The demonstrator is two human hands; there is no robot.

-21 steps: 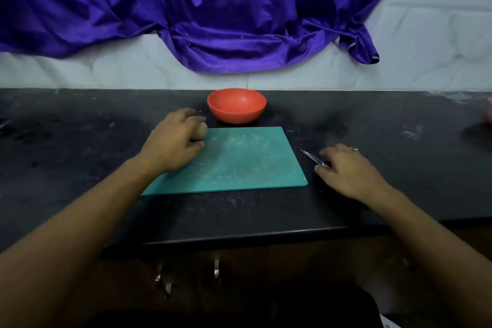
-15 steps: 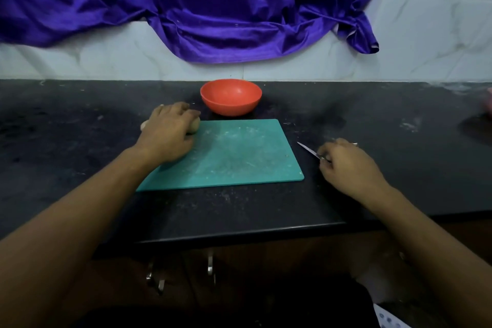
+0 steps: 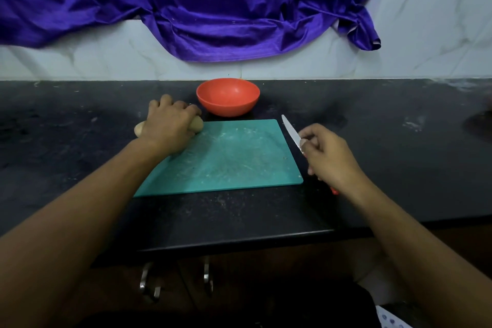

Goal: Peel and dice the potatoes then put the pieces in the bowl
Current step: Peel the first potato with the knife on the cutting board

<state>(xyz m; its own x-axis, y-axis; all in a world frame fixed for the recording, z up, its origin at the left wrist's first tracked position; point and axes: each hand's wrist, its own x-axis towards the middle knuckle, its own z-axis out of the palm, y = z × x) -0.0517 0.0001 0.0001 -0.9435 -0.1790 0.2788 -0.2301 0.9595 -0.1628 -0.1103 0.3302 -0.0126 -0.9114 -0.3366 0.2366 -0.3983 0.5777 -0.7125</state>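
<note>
Potato lies at the far left corner of the green cutting board, grasped from above by the left hand; a tan end shows on either side of that hand. The right hand grips a red-handled knife beside the board's right edge, blade pointing away. An orange bowl stands on the black surface just behind the board.

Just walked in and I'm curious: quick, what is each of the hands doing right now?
Left hand: closed over a potato.
Right hand: closed on a knife.

Purple cloth over tiled wall
</note>
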